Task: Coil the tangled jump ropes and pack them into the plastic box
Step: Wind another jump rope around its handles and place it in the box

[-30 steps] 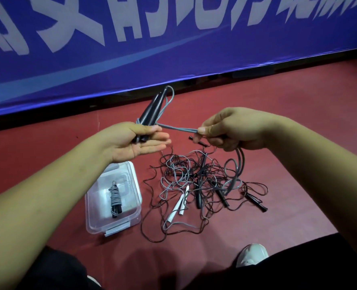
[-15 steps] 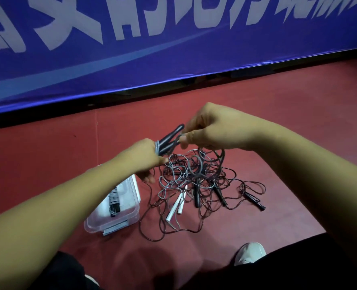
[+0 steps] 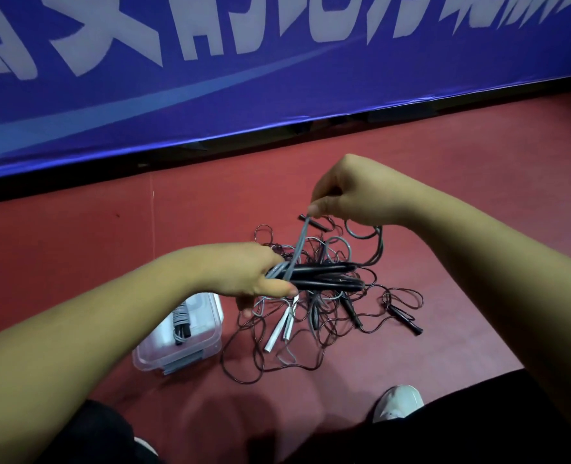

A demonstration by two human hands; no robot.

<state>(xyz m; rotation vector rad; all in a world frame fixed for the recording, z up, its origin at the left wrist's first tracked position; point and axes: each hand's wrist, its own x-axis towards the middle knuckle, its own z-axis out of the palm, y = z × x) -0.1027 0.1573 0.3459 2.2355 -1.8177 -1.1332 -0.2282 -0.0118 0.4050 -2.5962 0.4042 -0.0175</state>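
My left hand (image 3: 247, 272) grips two black jump-rope handles (image 3: 327, 277) together with grey cord loops; the handles point to the right. My right hand (image 3: 351, 192) pinches the grey cord (image 3: 299, 247) and holds it taut up from the handles. Below both hands a tangled pile of jump ropes (image 3: 324, 316) lies on the red floor, with white handles (image 3: 282, 324) and black handles (image 3: 408, 321) among thin dark cords. The clear plastic box (image 3: 207, 343) stands left of the pile, partly behind my left forearm. One coiled grey rope (image 3: 180, 321) lies in it.
A blue banner wall (image 3: 277, 78) runs across the back, with a dark gap under it. My white shoe (image 3: 399, 401) and dark trousers are at the bottom. Red floor (image 3: 478, 195) stretches to the right of the pile.
My left hand has swung the handles from upright to pointing right and dropped lower over the pile. My right hand has moved up and away, drawing the grey cord taut.
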